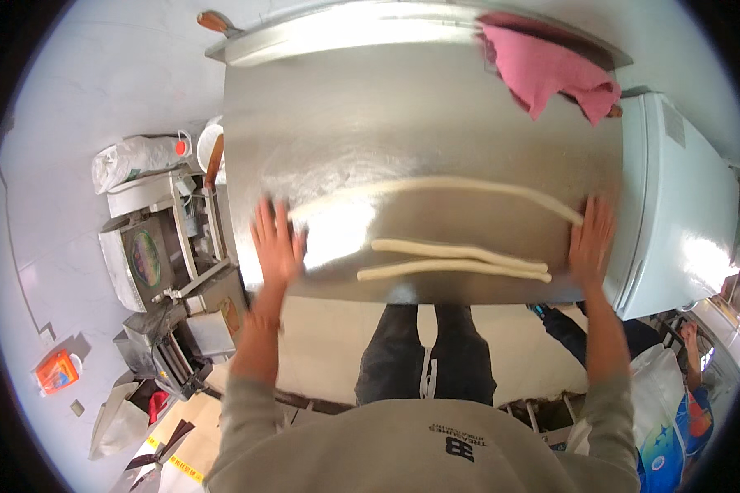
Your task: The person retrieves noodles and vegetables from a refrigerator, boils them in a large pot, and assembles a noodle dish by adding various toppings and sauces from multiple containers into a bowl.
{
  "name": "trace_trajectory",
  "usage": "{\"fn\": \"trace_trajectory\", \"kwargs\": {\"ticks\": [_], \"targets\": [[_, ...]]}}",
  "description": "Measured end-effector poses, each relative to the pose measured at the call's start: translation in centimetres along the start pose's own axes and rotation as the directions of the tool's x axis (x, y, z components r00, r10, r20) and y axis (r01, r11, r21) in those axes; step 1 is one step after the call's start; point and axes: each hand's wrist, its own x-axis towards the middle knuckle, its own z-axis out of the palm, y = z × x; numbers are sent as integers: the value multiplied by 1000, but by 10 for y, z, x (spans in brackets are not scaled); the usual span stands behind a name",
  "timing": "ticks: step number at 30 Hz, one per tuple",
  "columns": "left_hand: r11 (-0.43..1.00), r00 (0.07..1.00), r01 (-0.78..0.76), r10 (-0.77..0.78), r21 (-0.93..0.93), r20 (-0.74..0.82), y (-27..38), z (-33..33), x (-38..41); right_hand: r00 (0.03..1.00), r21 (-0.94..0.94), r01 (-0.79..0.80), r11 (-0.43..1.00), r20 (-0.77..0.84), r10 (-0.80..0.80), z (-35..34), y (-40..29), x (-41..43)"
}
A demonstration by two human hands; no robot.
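A long, thin rope of dough (444,183) arches across the stainless-steel worktop (376,111). At its left end, my left hand (276,246) lies palm down, slightly blurred, fingers a little apart. My right hand (592,243) is flat against the right end, which runs to its fingers. Neither hand is closed around the dough; whether the palms press on it is hidden. Between my hands, nearer the front edge, rest two shorter dough strips, an upper one (459,251) and a lower one (453,267). They converge towards the right.
A pink cloth (542,68) covers the worktop's far right corner. Close on the right stands a white appliance (672,197), possibly a freezer. Metal machinery (135,265) and a white bucket (208,148) flank the left side. Another person's hand (689,336) shows at lower right.
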Motion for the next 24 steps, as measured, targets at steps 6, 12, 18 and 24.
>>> {"fn": "trace_trajectory", "kwargs": {"ticks": [6, 12, 18, 24], "targets": [[995, 996, 17, -8, 94, -87, -21, -17, 90, 992, -157, -118, 981, -71, 108, 16, 41, 57], [995, 995, -95, 94, -12, -41, -21, -17, 47, 983, -96, -117, 988, -157, 101, 25, 66, 42], [1000, 1000, 6, -6, -5, 11, -24, -9, -9, 992, -76, -110, 991, 59, 114, 6, 55, -36], [999, 974, -33, 37, 24, -222, 23, -30, 132, 987, 48, -47, 998, -153, 53, -5, 26, 73]]}}
